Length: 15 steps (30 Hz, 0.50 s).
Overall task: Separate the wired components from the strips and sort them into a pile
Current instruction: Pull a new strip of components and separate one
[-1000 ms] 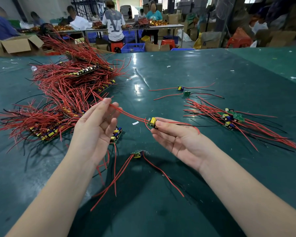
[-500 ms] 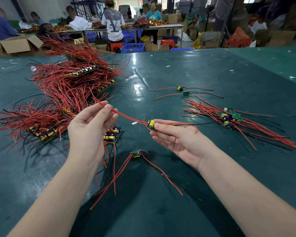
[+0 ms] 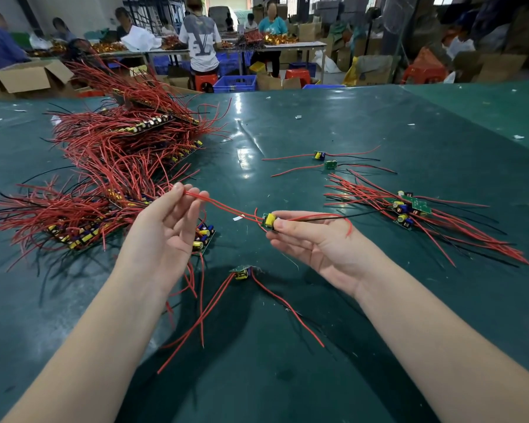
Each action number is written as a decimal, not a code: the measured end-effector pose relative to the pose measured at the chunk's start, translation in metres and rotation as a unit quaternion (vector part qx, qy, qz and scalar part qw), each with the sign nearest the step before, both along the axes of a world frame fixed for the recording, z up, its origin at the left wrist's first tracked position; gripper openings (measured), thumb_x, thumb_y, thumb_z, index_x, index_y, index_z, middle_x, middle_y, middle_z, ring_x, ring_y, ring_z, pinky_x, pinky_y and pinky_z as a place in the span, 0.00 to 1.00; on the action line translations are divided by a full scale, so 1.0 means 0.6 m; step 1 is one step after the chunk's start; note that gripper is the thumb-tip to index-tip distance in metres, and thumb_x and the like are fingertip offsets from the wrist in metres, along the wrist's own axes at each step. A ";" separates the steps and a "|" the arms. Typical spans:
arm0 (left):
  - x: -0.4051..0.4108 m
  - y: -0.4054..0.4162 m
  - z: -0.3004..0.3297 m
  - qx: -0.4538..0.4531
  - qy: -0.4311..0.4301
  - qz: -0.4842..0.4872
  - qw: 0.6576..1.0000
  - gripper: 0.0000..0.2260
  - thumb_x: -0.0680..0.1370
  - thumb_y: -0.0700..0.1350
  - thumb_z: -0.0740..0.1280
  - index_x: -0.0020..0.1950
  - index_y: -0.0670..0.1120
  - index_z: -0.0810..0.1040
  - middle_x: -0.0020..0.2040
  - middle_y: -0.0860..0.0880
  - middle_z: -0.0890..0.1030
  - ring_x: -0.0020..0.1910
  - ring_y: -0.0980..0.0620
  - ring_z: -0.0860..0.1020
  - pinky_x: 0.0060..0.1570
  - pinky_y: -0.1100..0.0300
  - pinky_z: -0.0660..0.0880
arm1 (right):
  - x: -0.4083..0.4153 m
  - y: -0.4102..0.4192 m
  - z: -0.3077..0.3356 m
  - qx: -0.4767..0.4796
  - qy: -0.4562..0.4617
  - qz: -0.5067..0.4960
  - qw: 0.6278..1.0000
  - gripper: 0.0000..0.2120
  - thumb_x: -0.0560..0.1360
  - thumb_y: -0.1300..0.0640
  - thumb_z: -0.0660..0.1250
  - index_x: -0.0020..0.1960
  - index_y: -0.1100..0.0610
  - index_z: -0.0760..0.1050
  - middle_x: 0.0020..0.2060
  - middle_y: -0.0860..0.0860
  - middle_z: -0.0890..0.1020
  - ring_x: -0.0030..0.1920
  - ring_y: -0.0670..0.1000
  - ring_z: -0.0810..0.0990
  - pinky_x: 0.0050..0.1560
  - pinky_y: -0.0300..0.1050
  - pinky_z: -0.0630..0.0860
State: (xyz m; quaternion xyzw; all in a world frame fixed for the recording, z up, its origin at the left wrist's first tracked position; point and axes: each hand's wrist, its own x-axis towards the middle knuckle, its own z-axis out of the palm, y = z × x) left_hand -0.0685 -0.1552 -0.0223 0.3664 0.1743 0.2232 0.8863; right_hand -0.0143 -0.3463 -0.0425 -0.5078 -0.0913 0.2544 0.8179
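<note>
Right hand (image 3: 315,242) fingers pinching small circuit board (image 3: 269,220), left hand (image 3: 162,233) fingers pinching its red wires (image 3: 223,207), above green desk (image 3: 287,377)

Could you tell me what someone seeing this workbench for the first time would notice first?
Most striking is the big tangle of red-wired strips heaped at the table's far left. At centre, the right hand pinches a small board with a yellow capacitor, while the left hand holds its red leads stretched out. A smaller pile of separated components lies to the right.
</note>
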 end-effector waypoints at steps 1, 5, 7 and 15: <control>-0.001 0.000 0.001 -0.026 0.003 -0.014 1.000 0.05 0.77 0.39 0.67 0.42 0.40 0.78 0.35 0.48 0.82 0.35 0.56 0.83 0.31 0.72 0.76 | 0.000 0.000 0.000 -0.003 -0.004 -0.003 1.000 0.06 0.66 0.69 0.72 0.43 0.64 0.83 0.38 0.58 0.85 0.39 0.54 0.85 0.40 0.40 0.81; -0.002 -0.005 0.007 -0.099 0.007 -0.044 0.994 0.04 0.76 0.37 0.67 0.42 0.38 0.77 0.36 0.46 0.81 0.32 0.56 0.82 0.29 0.72 0.75 | 0.001 0.001 0.000 -0.004 -0.020 -0.013 1.000 0.05 0.70 0.71 0.70 0.43 0.64 0.83 0.38 0.58 0.85 0.38 0.54 0.85 0.41 0.40 0.81; 0.000 -0.004 0.006 -0.069 0.008 -0.026 0.997 0.05 0.77 0.37 0.66 0.42 0.38 0.77 0.34 0.46 0.81 0.32 0.57 0.82 0.29 0.73 0.74 | 0.002 0.001 0.002 0.007 -0.021 -0.012 1.000 0.05 0.68 0.70 0.71 0.42 0.64 0.84 0.38 0.58 0.85 0.39 0.54 0.85 0.40 0.40 0.81; 0.003 0.001 -0.015 0.300 -0.018 0.120 0.946 0.06 0.78 0.35 0.66 0.41 0.40 0.77 0.30 0.51 0.82 0.33 0.55 0.83 0.35 0.66 0.78 | 0.000 0.000 0.006 0.056 0.014 0.038 0.998 0.08 0.63 0.65 0.72 0.42 0.63 0.85 0.41 0.57 0.86 0.42 0.53 0.86 0.42 0.39 0.81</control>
